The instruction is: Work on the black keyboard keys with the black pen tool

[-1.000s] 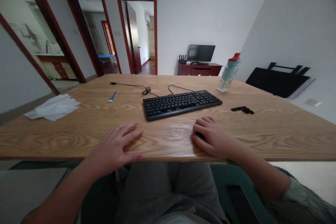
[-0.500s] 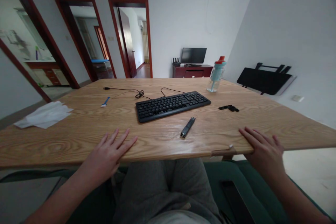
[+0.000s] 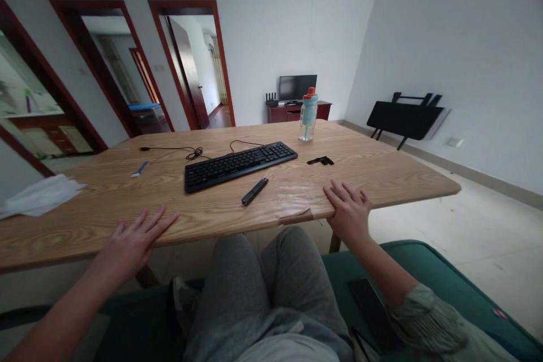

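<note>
My left hand (image 3: 134,240) lies flat near the table's front edge, fingers spread, holding nothing. Its counterpart, my right hand (image 3: 348,212), rests over the same edge farther right, fingers stretched out and holding nothing. Between and beyond them sits a black keyboard (image 3: 240,167), slanted, its cable (image 3: 195,153) loosely coiled behind. In front of the keyboard is a slim dark tool (image 3: 255,191), of a kind I cannot make out. Small black pieces (image 3: 321,160) lie past my right hand. A small blue brush (image 3: 139,169) with pale bristles is at the left.
Crumpled white tissue (image 3: 42,195) lies at the table's left. A clear bottle (image 3: 308,116) with a red-and-teal lid stands behind the keyboard. Torn film (image 3: 296,217) shows at the wooden table's (image 3: 382,172) front edge. A dark phone-like slab (image 3: 375,314) lies on the green seat (image 3: 418,263).
The view has turned right, so the table and its objects appear farther left. Both hands still rest on the table. A small white bit seen earlier near the front edge no longer shows.
</note>
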